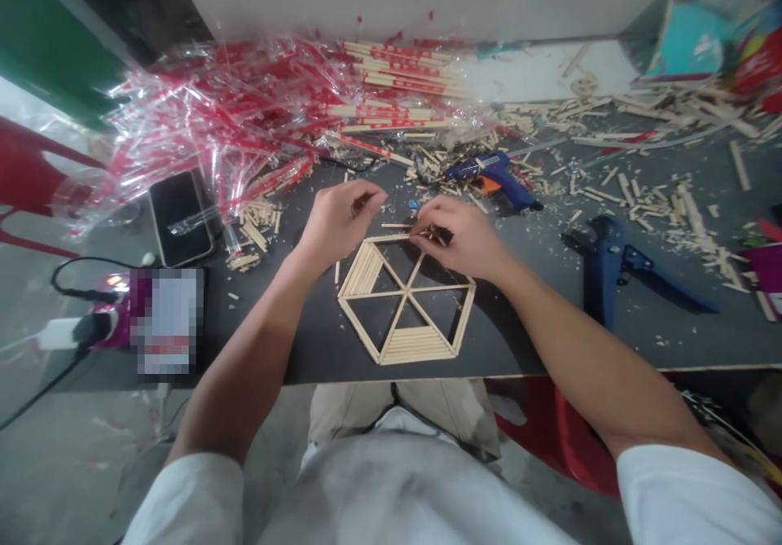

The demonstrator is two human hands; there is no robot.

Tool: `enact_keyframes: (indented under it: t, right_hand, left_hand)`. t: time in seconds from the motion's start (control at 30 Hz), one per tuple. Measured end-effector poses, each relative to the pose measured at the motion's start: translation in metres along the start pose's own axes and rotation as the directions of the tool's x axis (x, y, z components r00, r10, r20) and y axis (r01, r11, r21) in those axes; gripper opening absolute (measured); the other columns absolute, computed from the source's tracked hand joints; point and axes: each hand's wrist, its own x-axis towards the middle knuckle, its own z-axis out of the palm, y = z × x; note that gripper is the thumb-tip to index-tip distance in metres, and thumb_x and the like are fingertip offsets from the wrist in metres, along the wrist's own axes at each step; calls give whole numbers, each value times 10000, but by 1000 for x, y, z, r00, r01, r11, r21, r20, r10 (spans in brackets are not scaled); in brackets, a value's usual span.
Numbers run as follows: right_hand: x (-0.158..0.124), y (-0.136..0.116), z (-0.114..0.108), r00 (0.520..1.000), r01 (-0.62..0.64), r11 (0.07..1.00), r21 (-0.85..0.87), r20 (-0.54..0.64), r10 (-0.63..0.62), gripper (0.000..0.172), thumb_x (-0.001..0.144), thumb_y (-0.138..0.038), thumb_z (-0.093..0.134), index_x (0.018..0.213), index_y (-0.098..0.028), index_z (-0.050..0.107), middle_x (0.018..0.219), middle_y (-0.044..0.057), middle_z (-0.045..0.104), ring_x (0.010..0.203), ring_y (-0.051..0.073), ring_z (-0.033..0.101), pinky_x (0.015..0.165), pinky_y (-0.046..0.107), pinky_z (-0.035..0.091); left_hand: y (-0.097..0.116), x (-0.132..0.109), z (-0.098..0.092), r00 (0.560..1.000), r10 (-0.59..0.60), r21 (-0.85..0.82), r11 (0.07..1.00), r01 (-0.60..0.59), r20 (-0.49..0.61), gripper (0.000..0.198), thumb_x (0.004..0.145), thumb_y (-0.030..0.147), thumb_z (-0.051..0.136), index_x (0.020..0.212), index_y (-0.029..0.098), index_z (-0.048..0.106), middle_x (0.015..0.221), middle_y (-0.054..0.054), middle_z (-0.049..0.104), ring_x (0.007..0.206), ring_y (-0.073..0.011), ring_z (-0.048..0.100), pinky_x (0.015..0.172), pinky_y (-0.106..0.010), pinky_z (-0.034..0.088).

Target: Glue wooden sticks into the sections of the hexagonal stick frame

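A hexagonal frame of wooden sticks (408, 291) lies flat on the dark table, with spokes meeting at its middle. Rows of sticks fill its upper-left and bottom sections; the others are open. My left hand (342, 217) hovers above the frame's upper-left corner, fingers pinched together; whatever they may hold is too small to see. Over the upper-right side, my right hand (465, 237) is closed, its fingertips at the frame's top edge. A short wooden stick (396, 225) reaches out leftward from those fingertips. Part of the frame is hidden under this hand.
Behind the hands lie a blue glue gun (494, 177), wrapped chopsticks (403, 68) and heaped red plastic wrappers (244, 113). A blue cutter (604, 272) rests at right among stick offcuts. Two phones, one black (180, 217), and a charger with cables (103, 317) sit at left.
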Motion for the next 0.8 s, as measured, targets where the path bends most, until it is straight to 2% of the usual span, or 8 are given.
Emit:
enact_keyframes:
  t: [0.17,0.47,0.63,0.8]
  right_hand:
    - [1,1,-7,999,9,1000,7,35,-9,52,894,-232,705,845,-232,688,983,53,715,907,221,696,856,381,540]
    - [1,4,-8,998,-36,999,7,59,36,84,871,-258,708,793,-233,687,927,47,725,780,193,667,751,351,521]
    - [1,5,-6,995,-84,995,56,57,81,103,871,-273,730,783,-229,698,894,48,723,793,203,673,735,349,511]
    - [0,7,-6,990,-142,985,95,41,138,194,884,-375,766,761,-230,724,889,54,740,801,213,683,759,367,518]
  left_hand:
    - [-2,0,-1,999,-8,-37,999,9,49,240,977,266,583,1051,161,786,931,-56,785,787,-151,668,744,-248,490]
    - [-2,-2,3,974,63,-7,998,-63,219,254,986,293,565,1020,174,787,984,-64,780,827,-169,680,744,-272,483]
    - [10,-7,7,936,166,117,970,-211,310,201,982,340,652,982,197,793,1004,-74,770,996,-229,691,801,-299,488]
    - [13,-11,15,926,223,217,931,-295,304,200,1003,267,624,936,195,798,972,-65,773,959,-213,690,772,-299,473]
